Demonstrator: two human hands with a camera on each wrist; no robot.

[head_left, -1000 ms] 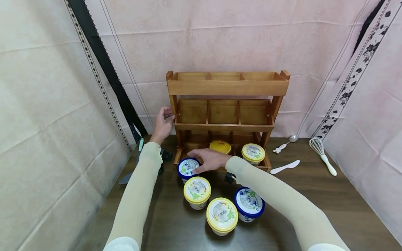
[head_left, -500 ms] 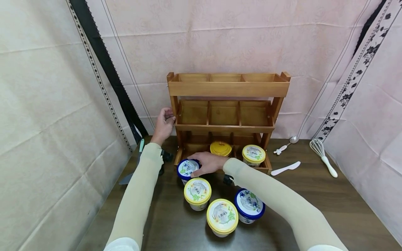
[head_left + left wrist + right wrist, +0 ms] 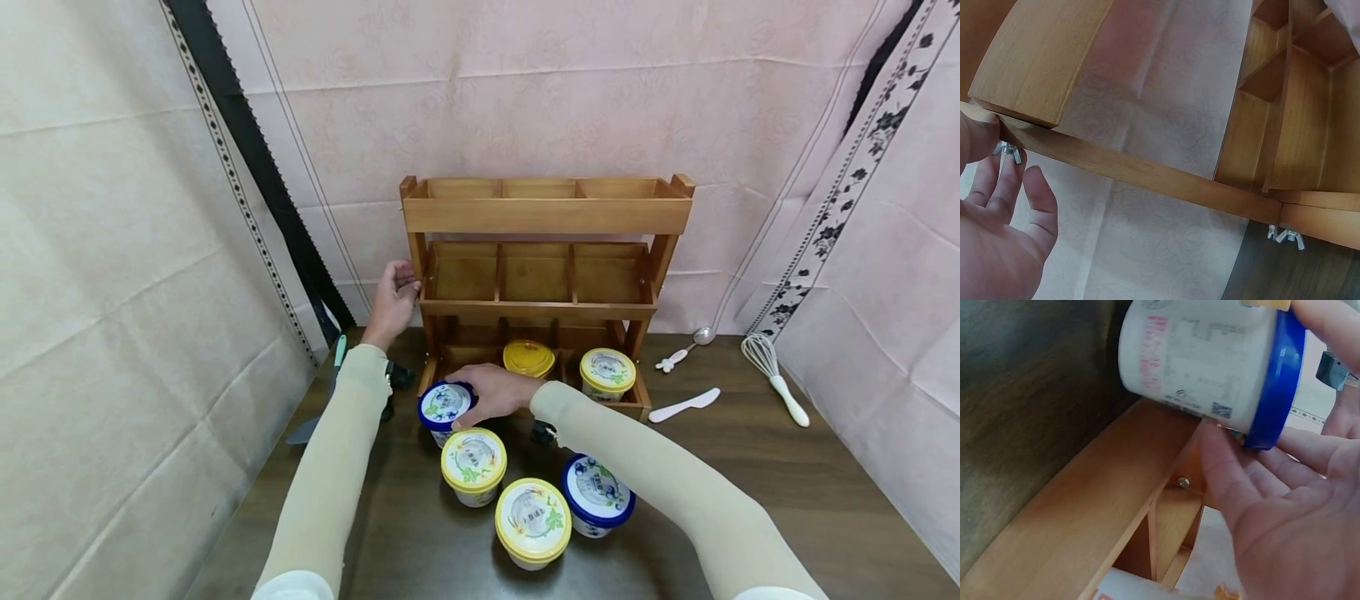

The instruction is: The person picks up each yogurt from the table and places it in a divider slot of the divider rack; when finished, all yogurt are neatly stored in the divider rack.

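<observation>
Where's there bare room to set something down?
In the rack, middle-tier compartments look bare; so does the table between the right sleeve, knife and whisk. Crowded: before the rack's left end, where the right hand grips a blue-lidded tub beside a yellow-lidded tub.

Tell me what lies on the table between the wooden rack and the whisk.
A white knife and, behind it, a white-handled spoon lie on the table between the wooden rack and the whisk; the head view shows both.

Small curtained-off work booth, pale fabric walls (image 3: 555,108) on three sides, dark wood-grain table (image 3: 787,475)
</observation>
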